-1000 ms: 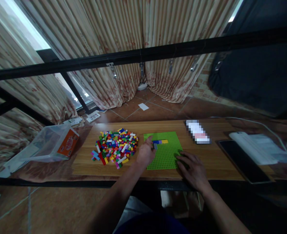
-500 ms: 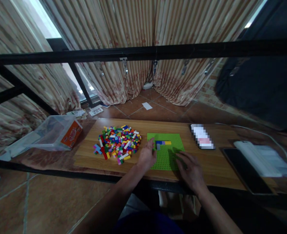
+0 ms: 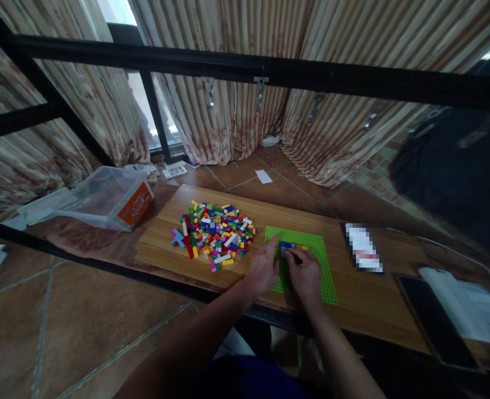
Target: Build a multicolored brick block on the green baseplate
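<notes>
A green studded baseplate (image 3: 326,277) lies on the wooden board. Near its upper part sits a short row of bricks, with a blue brick (image 3: 285,245) at the left and a yellow brick (image 3: 302,247) at the right. My left hand (image 3: 263,269) rests over the plate's left edge, fingers stretched out and holding nothing. Reaching in from the right, my right hand (image 3: 306,275) has thumb and fingertips pinched at a small grey brick (image 3: 283,252) just below the blue one. The fingers hide most of the grey brick and part of the row.
Left of the plate spreads a pile of loose colourful bricks (image 3: 218,233). Farther left stands a clear plastic box (image 3: 103,194) with an orange label. On the right lie a phone with a lit screen (image 3: 363,247) and a dark flat device (image 3: 438,321). A black rail (image 3: 228,64) crosses behind.
My right hand has moved left and up from the plate's lower right to the grey brick, closing its fingers there. My left hand stays at the plate's left edge. The view has tilted.
</notes>
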The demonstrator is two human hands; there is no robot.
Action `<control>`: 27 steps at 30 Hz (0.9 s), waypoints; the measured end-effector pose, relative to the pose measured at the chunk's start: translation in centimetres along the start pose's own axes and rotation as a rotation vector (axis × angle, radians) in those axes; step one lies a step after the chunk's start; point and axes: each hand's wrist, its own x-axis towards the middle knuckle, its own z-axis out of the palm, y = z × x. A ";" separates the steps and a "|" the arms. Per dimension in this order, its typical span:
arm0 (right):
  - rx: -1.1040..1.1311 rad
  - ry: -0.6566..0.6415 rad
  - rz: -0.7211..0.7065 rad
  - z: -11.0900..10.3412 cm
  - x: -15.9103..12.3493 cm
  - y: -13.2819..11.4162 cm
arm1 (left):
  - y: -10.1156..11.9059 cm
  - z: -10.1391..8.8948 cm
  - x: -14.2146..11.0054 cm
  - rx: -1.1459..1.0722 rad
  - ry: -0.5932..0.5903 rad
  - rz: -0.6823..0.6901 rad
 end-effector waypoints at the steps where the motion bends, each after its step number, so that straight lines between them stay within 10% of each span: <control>1: 0.003 0.002 0.006 0.1 0.0 0.0 | 0.1 -0.1 0.0 -0.003 -0.008 -0.002; 27: -0.008 0.003 0.223 0.9 0.6 -0.6 | 0.6 -0.3 -0.2 0.118 -0.127 0.100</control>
